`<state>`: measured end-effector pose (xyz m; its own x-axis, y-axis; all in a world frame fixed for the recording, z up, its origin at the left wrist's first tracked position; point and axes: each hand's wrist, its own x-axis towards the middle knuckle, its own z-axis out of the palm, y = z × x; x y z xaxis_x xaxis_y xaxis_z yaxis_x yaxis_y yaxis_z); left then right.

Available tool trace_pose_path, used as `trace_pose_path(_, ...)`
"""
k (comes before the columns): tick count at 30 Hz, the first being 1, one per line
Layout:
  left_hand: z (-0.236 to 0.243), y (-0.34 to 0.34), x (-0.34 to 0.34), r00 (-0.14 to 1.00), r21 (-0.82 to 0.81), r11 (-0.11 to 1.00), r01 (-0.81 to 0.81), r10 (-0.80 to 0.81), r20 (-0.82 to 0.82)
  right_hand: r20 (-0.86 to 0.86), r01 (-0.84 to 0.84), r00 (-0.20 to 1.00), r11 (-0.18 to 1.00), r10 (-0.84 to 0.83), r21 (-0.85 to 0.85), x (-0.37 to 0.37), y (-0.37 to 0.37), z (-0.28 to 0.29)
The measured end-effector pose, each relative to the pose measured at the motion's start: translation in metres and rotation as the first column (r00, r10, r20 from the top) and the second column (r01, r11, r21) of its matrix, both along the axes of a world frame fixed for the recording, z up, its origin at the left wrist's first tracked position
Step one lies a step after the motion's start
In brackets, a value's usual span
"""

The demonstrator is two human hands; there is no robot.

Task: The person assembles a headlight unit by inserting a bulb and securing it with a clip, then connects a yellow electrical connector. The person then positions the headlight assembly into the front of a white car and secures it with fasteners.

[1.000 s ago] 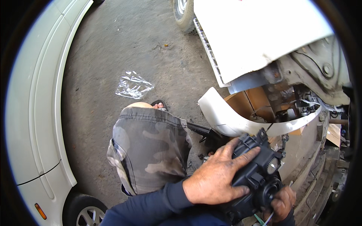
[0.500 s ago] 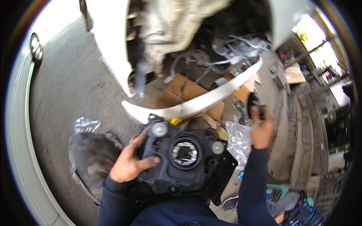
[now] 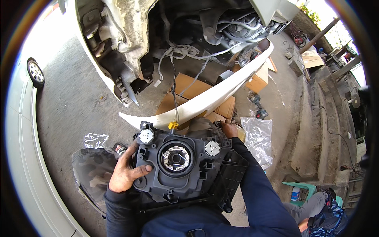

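Note:
A black car headlight housing (image 3: 185,166) lies back side up across my lap. Its round opening (image 3: 176,158) is uncovered and shows a silvery inside. White toothed adjuster wheels (image 3: 212,148) sit on either side of that opening. My left hand (image 3: 125,172) grips the housing's left edge, thumb on top. Beyond the housing's far right corner is my right hand (image 3: 231,130), fingers curled at a dark edge; the housing hides part of them. A yellow connector (image 3: 173,125) at the far edge hangs on wires from the car front.
A white curved bumper piece (image 3: 205,106) spans the space ahead, above flattened cardboard (image 3: 187,89). The opened car front (image 3: 134,35) stands beyond. To the right are a cordless drill (image 3: 257,106), clear plastic bag (image 3: 257,138), concrete steps (image 3: 306,130) and a seated person (image 3: 316,215).
My right hand, which held a round black cap out to the right, has come in to the housing's far right corner. The housing has shifted slightly left in view.

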<state>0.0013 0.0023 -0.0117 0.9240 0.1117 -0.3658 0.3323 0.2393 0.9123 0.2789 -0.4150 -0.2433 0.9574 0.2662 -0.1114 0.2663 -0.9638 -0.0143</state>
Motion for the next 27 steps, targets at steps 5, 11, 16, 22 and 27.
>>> trace_pose_path(5, 0.002, -0.002, 0.001, 1.0, 0.05, 0.999, -0.015, 0.014, 0.016, -0.129, 0.022, 0.992, 0.98, 0.004, 0.2, 0.001, -0.017, -0.038)
trace_pose_path(11, -0.008, 0.003, -0.004, 1.0, -0.082, 0.997, -0.002, 0.005, 0.031, 0.005, 0.222, 0.959, 0.764, -0.282, 0.606, -0.018, -0.04, -0.025)
trace_pose_path(16, -0.028, 0.013, -0.012, 0.999, 0.029, 0.999, -0.04, 0.04, 0.004, -0.617, 0.77, 0.602, 0.165, -0.507, 0.616, -0.009, -0.086, -0.023)
trace_pose_path(22, -0.037, 0.016, -0.015, 0.999, 0.071, 0.996, -0.052, 0.051, 0.019, -0.4, 0.349, 0.913, 0.67, -0.083, 0.655, 0.026, -0.079, -0.025)
trace_pose_path(27, -0.03, 0.017, -0.014, 0.999, 0.125, 0.991, -0.052, 0.052, 0.004, -0.147, -0.173, 0.977, 0.977, 0.155, -0.122, 0.047, -0.011, 0.003)
